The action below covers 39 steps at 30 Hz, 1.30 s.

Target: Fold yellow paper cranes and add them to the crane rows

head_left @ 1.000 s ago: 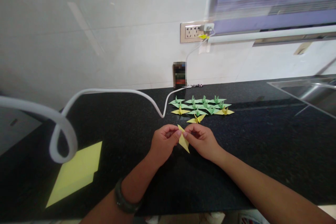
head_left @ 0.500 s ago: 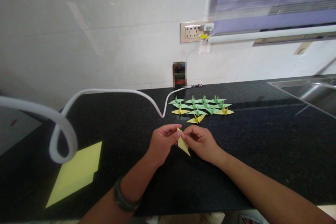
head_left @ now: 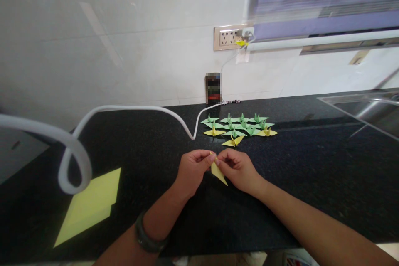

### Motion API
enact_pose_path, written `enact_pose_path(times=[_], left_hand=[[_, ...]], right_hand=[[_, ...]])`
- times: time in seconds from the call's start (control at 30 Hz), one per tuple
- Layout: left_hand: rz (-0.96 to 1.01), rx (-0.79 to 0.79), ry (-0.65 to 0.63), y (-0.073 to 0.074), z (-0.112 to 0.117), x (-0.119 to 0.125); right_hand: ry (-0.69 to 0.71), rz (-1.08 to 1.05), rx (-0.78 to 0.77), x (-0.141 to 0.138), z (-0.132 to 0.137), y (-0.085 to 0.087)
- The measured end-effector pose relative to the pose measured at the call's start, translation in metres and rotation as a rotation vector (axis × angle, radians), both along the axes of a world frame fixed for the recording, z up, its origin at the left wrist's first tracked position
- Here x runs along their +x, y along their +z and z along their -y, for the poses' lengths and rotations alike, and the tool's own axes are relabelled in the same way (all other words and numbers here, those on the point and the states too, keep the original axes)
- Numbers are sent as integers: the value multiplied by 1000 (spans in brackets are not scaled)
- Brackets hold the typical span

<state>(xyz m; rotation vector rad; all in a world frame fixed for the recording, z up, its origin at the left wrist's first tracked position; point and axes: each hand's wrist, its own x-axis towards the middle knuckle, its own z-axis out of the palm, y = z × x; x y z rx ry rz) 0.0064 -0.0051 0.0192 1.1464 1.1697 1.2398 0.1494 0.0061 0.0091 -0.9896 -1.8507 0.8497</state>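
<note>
The left hand (head_left: 193, 173) and right hand (head_left: 239, 170) are both pinched on the yellow paper (head_left: 219, 173), over the counter (head_left: 140, 145). Paper cranes (head_left: 234, 133) sit just beyond. At left, a looped cable (head_left: 134, 108) partly hides the yellow sheets (head_left: 90, 208); a sink (head_left: 378, 112) lies far right.

text, labels: none readable | brands, numbers, signs: none readable

The paper (head_left: 218, 172) I pinch mid-frame looks smooth and matt, the counter (head_left: 140, 145) glossy stone, the right-edge sink (head_left: 382, 113) shiny metal.
</note>
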Motion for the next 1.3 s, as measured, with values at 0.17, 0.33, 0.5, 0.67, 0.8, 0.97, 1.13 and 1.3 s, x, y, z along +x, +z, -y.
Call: enact_pose_path(times=[0.17,0.33,0.5,0.67,0.8,0.97,1.13,1.3], left_hand=[[-54,46,24,-2,0,-1],[-51,95,84,-2,0,-1],[-141,169,89,-1,2,1],[-289,231,173,-2,5,4],[-329,249,215,-3,7,5],[-386,269,239,-2,10,4],[-446,311,210,-1,10,3],[-333,275,126,-2,7,3]], right_hand=[[-10,-28,-30,-2,2,0],[41,-190,-200,-5,4,-2],[47,-116,-182,-6,5,-1],[37,-123,-154,-10,10,0],[2,-143,-153,-13,12,-1],[-5,-176,-184,-14,12,-1],[-10,-156,-174,-13,10,-1],[-16,-123,-168,-11,7,-1]])
